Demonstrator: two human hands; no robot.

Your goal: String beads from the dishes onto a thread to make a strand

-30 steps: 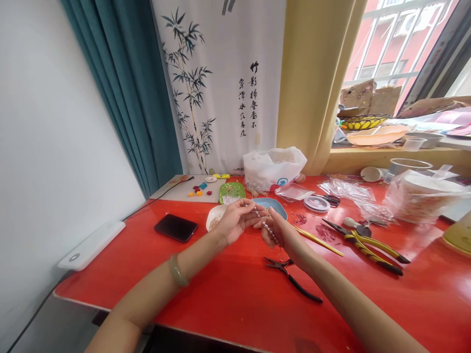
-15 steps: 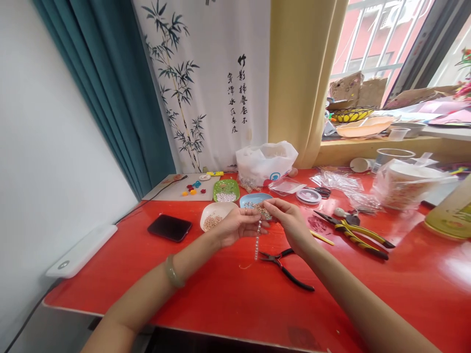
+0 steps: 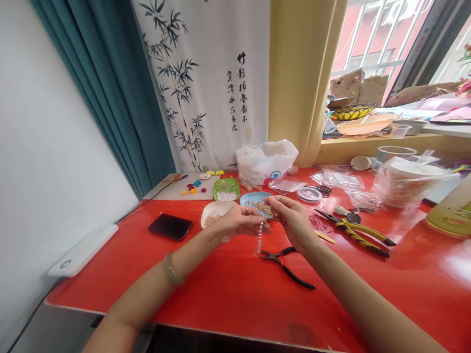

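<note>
Probably our one bead strand (image 3: 260, 239), dangling toward six o'clock from our left hand's (image 3: 243, 223) fingers, handles light, limp and slippery; we'd pinch its top end. Our right hand (image 3: 294, 218) is pinched narrow, contents unclear. From the strand, we count three dishes (image 3: 257, 196) between ten and twelve, two pliers (image 3: 282, 265) between three and five.

A room that looks like a home, with a craft corner: a teal curtain (image 3: 106, 88), a bamboo-painted hanging (image 3: 217, 88) and a barred window (image 3: 375, 39) surround a red tabletop (image 3: 206, 299) bearing a blue bead dish (image 3: 246, 197), black-handled pliers (image 3: 278, 258) and a phone (image 3: 170, 227).
</note>
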